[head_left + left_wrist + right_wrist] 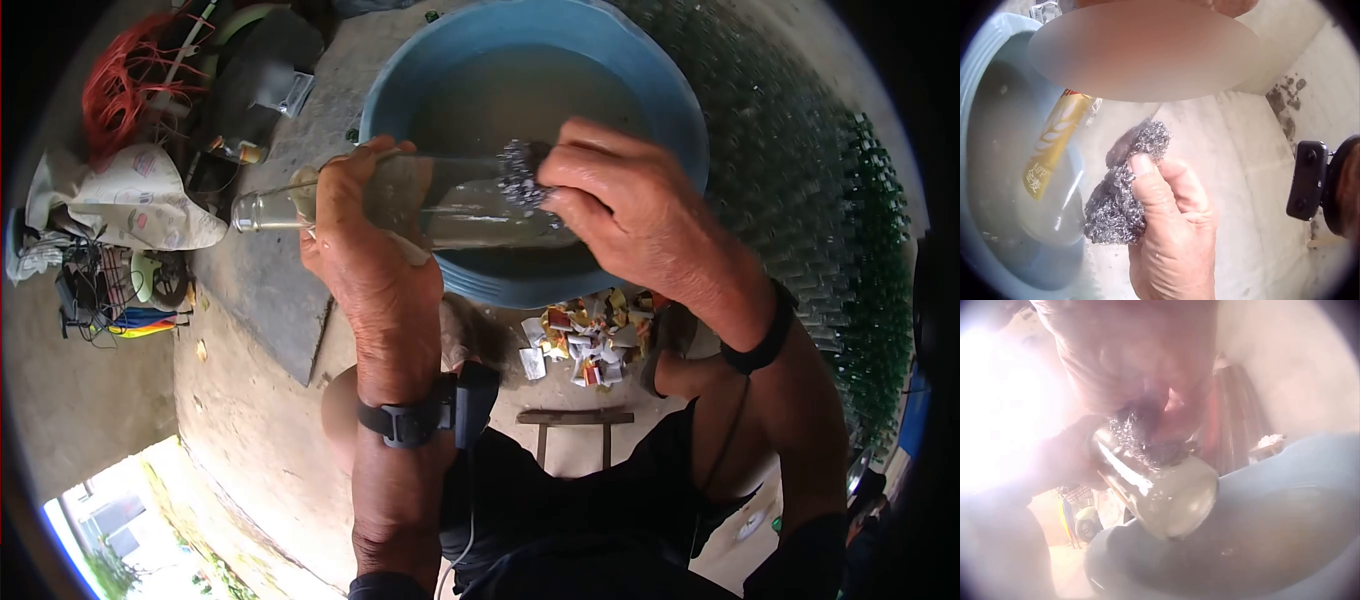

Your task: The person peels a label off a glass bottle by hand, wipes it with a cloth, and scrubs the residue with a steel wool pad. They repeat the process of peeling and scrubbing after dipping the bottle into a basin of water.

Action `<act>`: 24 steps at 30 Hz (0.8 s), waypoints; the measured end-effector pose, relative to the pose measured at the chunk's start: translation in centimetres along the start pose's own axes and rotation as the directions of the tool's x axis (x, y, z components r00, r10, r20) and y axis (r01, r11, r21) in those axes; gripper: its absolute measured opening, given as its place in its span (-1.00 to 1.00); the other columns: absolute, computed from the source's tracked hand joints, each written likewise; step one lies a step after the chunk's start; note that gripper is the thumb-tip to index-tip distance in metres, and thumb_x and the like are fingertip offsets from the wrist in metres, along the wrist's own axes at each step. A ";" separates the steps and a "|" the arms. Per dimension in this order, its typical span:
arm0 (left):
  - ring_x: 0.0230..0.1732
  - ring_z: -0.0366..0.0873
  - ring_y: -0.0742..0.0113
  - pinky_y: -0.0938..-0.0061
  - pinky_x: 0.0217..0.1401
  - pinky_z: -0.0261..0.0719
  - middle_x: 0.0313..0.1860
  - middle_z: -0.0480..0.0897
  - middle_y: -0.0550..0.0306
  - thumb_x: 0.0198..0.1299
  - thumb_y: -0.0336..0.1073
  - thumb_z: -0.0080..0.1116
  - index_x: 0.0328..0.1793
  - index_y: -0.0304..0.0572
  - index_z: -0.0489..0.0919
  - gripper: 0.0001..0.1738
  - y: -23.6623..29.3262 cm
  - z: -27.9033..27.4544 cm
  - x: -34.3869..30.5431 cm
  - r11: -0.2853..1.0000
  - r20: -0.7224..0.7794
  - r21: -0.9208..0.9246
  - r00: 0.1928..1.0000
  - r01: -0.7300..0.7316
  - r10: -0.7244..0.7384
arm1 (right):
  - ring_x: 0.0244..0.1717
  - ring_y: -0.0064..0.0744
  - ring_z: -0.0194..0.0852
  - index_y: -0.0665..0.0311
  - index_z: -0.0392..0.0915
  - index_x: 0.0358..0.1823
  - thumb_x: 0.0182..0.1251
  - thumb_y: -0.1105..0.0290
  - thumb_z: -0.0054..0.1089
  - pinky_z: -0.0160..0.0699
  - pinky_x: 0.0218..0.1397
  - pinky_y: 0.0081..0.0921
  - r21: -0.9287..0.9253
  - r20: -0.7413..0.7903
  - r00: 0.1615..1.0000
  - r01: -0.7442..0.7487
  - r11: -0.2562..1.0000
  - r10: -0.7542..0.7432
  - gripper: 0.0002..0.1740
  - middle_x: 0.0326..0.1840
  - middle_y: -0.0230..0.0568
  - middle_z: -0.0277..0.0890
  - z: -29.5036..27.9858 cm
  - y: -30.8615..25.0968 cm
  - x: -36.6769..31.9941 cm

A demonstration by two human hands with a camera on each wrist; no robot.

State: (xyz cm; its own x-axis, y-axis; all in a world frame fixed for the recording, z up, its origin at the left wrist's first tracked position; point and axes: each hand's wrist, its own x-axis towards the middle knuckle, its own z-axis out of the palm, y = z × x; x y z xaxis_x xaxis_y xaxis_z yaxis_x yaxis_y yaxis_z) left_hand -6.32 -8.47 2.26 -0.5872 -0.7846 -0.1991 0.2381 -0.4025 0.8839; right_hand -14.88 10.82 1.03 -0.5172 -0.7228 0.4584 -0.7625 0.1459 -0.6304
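Note:
In the head view, my left hand (375, 260) grips a clear glass bottle (470, 228) lying sideways over a blue basin (390, 90), its mouth pointing left. A yellow label (1054, 150) shows on the bottle in the left wrist view. My right hand (635, 205) pinches a clump of steel wool (520, 172) near the bottle's base. That same steel wool (1119, 206) appears between thumb and fingers in the left wrist view. Hazy light washes out the right wrist view, where the steel wool (1141, 437) overlaps the bottle's side (1172, 494). A blurred patch covers the top of the left wrist view.
Murky water (530, 95) fills part of the basin. Torn label scraps (590, 340) lie on the floor between basin and knees, near a wooden stool (575, 417). Many green bottles (870, 290) are stacked along the right. Red string (125, 85) and a printed sack (140, 200) sit at left.

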 end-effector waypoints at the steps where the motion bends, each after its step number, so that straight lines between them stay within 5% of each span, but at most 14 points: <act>1: -0.08 0.78 0.11 0.30 0.02 0.84 -0.11 0.78 -0.14 0.31 -0.38 0.27 -0.02 -0.48 0.73 -0.75 0.1 0.1 -0.1 1.000 -0.036 -0.025 0.999 -0.015 0.014 | -0.28 0.00 0.60 0.36 0.57 -0.20 0.34 0.63 0.35 0.60 -0.24 -0.15 -0.031 -0.007 1.000 0.002 1.000 -0.002 -0.88 -0.25 -0.12 0.49 0.0 0.2 -0.2; 7: -0.04 0.77 0.08 0.26 0.02 0.85 -0.05 0.76 -0.16 0.31 -0.39 0.27 -0.03 -0.50 0.71 -0.75 -0.7 0.0 0.2 1.000 -0.045 -0.020 0.999 -0.011 0.011 | -0.27 0.09 0.64 0.31 0.54 -0.24 0.32 0.63 0.32 0.61 -0.24 -0.06 -0.035 -0.011 0.999 0.049 0.998 -0.050 -0.89 -0.28 -0.11 0.51 0.5 -0.4 -0.2; 10: 0.11 0.77 -0.01 0.13 0.26 0.82 0.10 0.72 -0.17 0.39 -0.30 0.24 0.13 -0.43 0.66 -0.68 -0.4 0.1 0.0 0.999 -0.043 0.031 0.999 -0.011 0.013 | -0.27 0.10 0.62 0.32 0.53 -0.26 0.33 0.63 0.33 0.60 -0.25 -0.07 -0.077 -0.014 0.999 -0.030 0.997 0.029 -0.87 -0.28 -0.10 0.48 -0.4 1.0 -0.6; 13: -0.03 0.76 0.08 0.25 0.06 0.85 -0.02 0.75 -0.14 0.28 -0.40 0.30 0.00 -0.51 0.68 -0.73 -0.5 0.3 -0.4 0.999 -0.011 0.004 0.999 -0.034 0.034 | -0.27 0.08 0.61 0.32 0.52 -0.29 0.34 0.62 0.34 0.61 -0.26 -0.10 -0.016 -0.006 1.000 0.010 1.000 -0.010 -0.86 -0.28 -0.11 0.46 0.3 -0.4 -0.1; 15: -0.02 0.77 0.09 0.24 0.07 0.86 -0.02 0.75 -0.15 0.28 -0.41 0.30 -0.01 -0.50 0.67 -0.74 -0.7 0.0 -0.2 1.000 -0.005 0.005 1.000 -0.002 0.002 | -0.28 0.01 0.64 0.32 0.52 -0.26 0.35 0.63 0.33 0.62 -0.26 -0.12 -0.016 0.002 0.997 0.073 0.997 -0.073 -0.87 -0.28 -0.14 0.46 0.7 -1.3 0.0; 19: 0.13 0.76 0.02 0.14 0.28 0.79 0.11 0.73 -0.14 0.41 -0.28 0.21 0.14 -0.42 0.65 -0.67 -0.5 0.1 -0.2 0.999 -0.032 0.048 0.999 -0.009 0.010 | -0.31 0.07 0.62 0.34 0.54 -0.25 0.35 0.61 0.35 0.61 -0.27 -0.10 -0.039 0.029 0.999 -0.030 0.999 0.031 -0.88 -0.27 -0.10 0.50 -0.3 0.6 -1.1; 24: -0.02 0.77 0.11 0.26 0.06 0.80 -0.05 0.77 -0.11 0.29 -0.45 0.25 -0.07 -0.46 0.71 -0.81 -0.3 0.5 -0.7 0.999 0.008 -0.005 0.999 -0.040 0.040 | -0.24 0.12 0.65 0.35 0.59 -0.18 0.39 0.58 0.34 0.62 -0.21 -0.08 -0.028 -0.013 0.999 -0.046 0.999 0.046 -0.91 -0.24 -0.09 0.56 0.1 0.7 0.2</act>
State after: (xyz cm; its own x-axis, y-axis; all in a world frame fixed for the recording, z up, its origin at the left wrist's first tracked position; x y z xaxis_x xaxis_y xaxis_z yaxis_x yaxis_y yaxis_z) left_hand -6.34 -7.55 2.33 -0.5832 -0.7964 -0.1602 0.2650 -0.3730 0.8892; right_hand -15.46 10.75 0.66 -0.5564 -0.7068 0.4369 -0.7483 0.1976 -0.6333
